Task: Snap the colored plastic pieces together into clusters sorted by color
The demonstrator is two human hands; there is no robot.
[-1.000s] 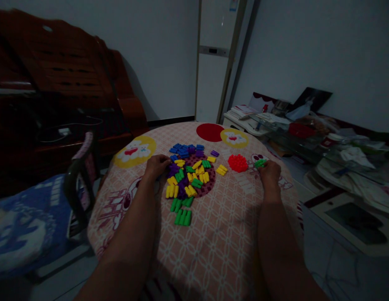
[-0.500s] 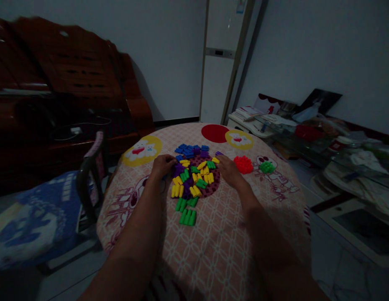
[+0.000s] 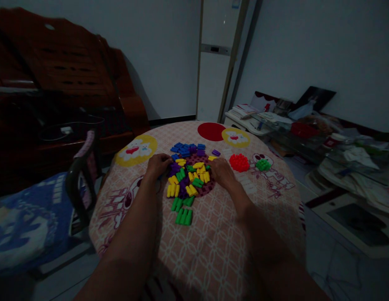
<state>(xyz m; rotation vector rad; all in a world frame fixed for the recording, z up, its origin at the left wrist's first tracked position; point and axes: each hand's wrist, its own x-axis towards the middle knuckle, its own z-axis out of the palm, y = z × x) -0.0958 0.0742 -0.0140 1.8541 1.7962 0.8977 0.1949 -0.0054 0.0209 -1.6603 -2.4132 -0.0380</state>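
Pink patterned tablecloth (image 3: 219,234), scattered blocks (image 3: 191,191), dark wooden bench (image 3: 65,54), pale walls (image 3: 163,54)

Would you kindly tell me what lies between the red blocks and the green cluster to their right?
Only the printed tablecloth shows between the red blocks and the green cluster in the head view; no block lies there.
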